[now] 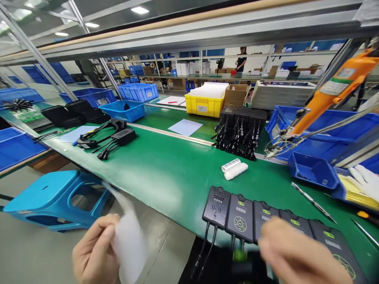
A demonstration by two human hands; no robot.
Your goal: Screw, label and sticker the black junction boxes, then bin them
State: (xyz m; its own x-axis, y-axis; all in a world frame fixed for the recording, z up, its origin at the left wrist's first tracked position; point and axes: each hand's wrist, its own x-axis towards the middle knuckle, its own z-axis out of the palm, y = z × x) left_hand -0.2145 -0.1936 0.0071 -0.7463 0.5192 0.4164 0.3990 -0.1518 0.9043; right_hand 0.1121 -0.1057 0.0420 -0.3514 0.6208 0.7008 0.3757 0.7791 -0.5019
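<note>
My left hand (97, 249) pinches a thin white sheet (130, 246) between thumb and fingers, low on the left and beyond the bench edge. The sheet bends and is blurred. My right hand (299, 252), smeared by motion, has its fingers curled in at the lower right; whatever they may hold is hidden. It is in front of a row of black controller boxes (240, 219) with small displays and green logos, covering part of them. Cables hang from the leftmost box (217, 207) over the edge. Below lies a dark, blurred item (225, 264) with a green patch.
Two white rolls (235, 169) lie on the green bench (160, 169). An orange electric screwdriver (331, 90) hangs at right above blue bins (314, 169). Black cabled units (239, 130) and a yellow bin (204, 104) stand behind. A blue stool (47, 193) is at left.
</note>
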